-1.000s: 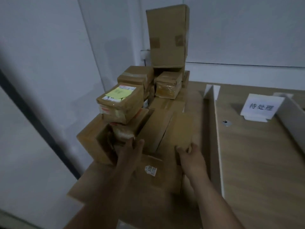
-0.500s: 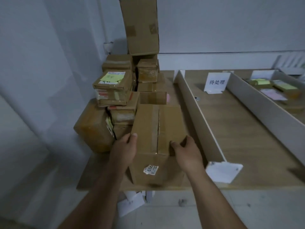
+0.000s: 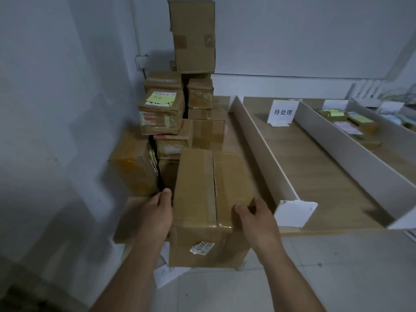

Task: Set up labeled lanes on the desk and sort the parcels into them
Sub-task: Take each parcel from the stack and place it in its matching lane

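Parcel [image 3: 209, 199] clasped on both sides by left hand [image 3: 155, 213] and right hand [image 3: 258, 221] at the near edge of the desk [image 3: 315, 176] — behind it a pile [image 3: 171, 118] waits unsorted, though dividers [image 3: 258, 149], a label card [image 3: 282, 112] and a few sorted parcels [image 3: 358, 122] show lanes begun.

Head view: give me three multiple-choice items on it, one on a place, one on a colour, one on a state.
1. Where is the sign?
A. in a lane
B. on a shelf
C. on the floor

2. What colour is the note on the pile?
A. red
B. yellow
C. blue

3. The near box is:
A. open
B. crushed flat
C. taped shut

Key:
1. A, it stands between two dividers.
2. B, its paper is yellow.
3. C, tape runs along its closed top seam.
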Motion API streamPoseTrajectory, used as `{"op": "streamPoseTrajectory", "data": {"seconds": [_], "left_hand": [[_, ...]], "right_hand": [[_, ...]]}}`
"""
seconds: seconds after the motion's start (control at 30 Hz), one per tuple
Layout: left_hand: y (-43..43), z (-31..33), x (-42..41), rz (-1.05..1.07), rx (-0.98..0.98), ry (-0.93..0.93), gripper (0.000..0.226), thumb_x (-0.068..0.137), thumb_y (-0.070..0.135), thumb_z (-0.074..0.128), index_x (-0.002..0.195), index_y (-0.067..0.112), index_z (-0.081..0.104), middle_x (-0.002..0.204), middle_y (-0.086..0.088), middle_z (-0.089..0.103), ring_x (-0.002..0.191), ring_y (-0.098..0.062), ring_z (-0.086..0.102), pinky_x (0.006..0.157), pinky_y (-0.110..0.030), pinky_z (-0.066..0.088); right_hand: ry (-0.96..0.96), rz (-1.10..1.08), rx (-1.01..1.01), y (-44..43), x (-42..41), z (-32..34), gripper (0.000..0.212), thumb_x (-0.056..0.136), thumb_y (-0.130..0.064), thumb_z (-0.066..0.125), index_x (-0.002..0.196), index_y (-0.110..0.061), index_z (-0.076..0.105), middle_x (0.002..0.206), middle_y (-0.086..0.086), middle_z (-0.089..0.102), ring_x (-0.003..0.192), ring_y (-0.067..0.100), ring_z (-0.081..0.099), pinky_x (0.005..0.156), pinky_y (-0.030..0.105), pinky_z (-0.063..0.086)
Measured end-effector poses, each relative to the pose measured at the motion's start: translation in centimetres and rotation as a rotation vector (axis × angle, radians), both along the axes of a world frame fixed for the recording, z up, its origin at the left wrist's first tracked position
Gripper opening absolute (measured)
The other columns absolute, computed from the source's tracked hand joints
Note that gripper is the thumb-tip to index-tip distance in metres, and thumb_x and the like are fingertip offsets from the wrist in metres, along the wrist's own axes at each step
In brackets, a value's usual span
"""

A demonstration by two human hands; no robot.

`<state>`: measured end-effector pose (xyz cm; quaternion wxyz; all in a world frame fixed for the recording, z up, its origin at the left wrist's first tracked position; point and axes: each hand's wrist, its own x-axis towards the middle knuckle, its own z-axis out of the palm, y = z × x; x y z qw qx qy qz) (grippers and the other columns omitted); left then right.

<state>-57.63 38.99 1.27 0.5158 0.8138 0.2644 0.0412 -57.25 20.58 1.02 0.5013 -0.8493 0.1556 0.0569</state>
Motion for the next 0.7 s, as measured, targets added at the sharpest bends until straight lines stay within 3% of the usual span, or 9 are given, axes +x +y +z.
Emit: {"op": "streamPoseTrajectory", "data": {"seconds": [0.13, 0.3, 0.4, 0.53, 0.63, 0.7], "left_hand": [[0.6, 0.4, -0.9, 0.092, -0.025, -0.103, 0.031, 0.097, 0.035, 0.041, 0.103, 0.021, 0.069, 0.086, 0.003, 0.064, 0.079, -0.012, 0.055, 0.075, -0.031, 0.042], [0.3, 1.2, -0.9, 0.055, 0.004, -0.221, 0.025, 0.096, 0.023, 0.048, 0.111, 0.027, 0.067, 0.11, 0.004, 0.063, 0.096, -0.014, 0.056, 0.08, -0.027, 0.042], [0.1, 0.8, -0.2, 0.007, -0.009, -0.176, 0.026, 0.094, 0.036, 0.05, 0.118, 0.036, 0.058, 0.127, -0.001, 0.053, 0.109, -0.019, 0.053, 0.094, -0.04, 0.045], [0.2, 0.5, -0.4, 0.042, -0.046, 0.057, 0.094, 0.069, 0.067, 0.064, 0.146, 0.033, 0.022, 0.151, -0.003, 0.024, 0.136, -0.03, 0.03, 0.106, -0.051, 0.031], [-0.6, 0.5, -0.4, 0.016, -0.083, 0.156, 0.12, 0.059, 0.074, 0.063, 0.15, 0.026, 0.001, 0.155, -0.006, 0.016, 0.139, -0.032, 0.025, 0.108, -0.05, 0.026], [-0.7, 0.5, -0.2, 0.013, -0.061, 0.178, 0.125, 0.057, 0.073, 0.065, 0.15, 0.024, -0.002, 0.155, -0.006, 0.015, 0.139, -0.032, 0.025, 0.108, -0.051, 0.027]], "right_hand": [[0.015, 0.008, 0.147, -0.2, 0.0, -0.5, 0.043, 0.096, -0.035, 0.048, 0.138, -0.025, 0.041, 0.11, -0.003, 0.051, 0.102, 0.019, 0.049, 0.091, 0.037, 0.043], [0.072, 0.014, 0.376, -0.2, 0.9, -1.7, 0.049, 0.098, -0.037, 0.044, 0.146, -0.03, 0.035, 0.128, -0.004, 0.05, 0.114, 0.02, 0.05, 0.105, 0.044, 0.041], [0.064, 0.014, 0.319, -0.6, 1.8, -2.0, 0.049, 0.1, -0.038, 0.039, 0.148, -0.031, 0.031, 0.139, 0.0, 0.044, 0.121, 0.023, 0.046, 0.103, 0.041, 0.039], [0.022, 0.016, -0.043, -1.9, 3.1, -3.2, 0.043, 0.1, -0.039, 0.037, 0.14, -0.028, 0.045, 0.135, 0.011, 0.052, 0.118, 0.03, 0.05, 0.101, 0.038, 0.039], [0.005, 0.034, -0.313, -2.5, 3.5, -3.8, 0.029, 0.098, -0.028, 0.044, 0.125, -0.027, 0.055, 0.12, 0.012, 0.058, 0.105, 0.03, 0.055, 0.093, 0.036, 0.045], [-0.013, 0.043, -0.319, -2.6, 3.8, -4.1, 0.026, 0.097, -0.018, 0.046, 0.119, -0.021, 0.058, 0.112, 0.011, 0.063, 0.098, 0.029, 0.059, 0.085, 0.032, 0.047]]}}
